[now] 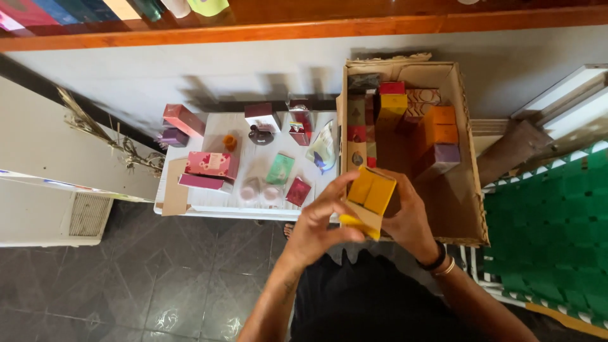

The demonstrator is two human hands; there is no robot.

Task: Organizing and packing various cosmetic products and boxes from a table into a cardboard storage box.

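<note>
A yellow carton (pixel 369 201) sits at centre frame, tilted. Right of centre, an open cardboard box (pixel 472 190) holds upright yellow, orange, red and purple cartons. On the white desk (pixel 209 209) at centre left lie pink, maroon, green and red boxes.

Dark glossy floor tiles (pixel 158 285) catch soft daylight. A pale wall (pixel 253 63) runs beneath a wooden shelf edge (pixel 316 30). A low white table (pixel 209 206) stands against it, a green woven chair (pixel 551 228) on one side, a white vented unit (pixel 85 215) on the other.
</note>
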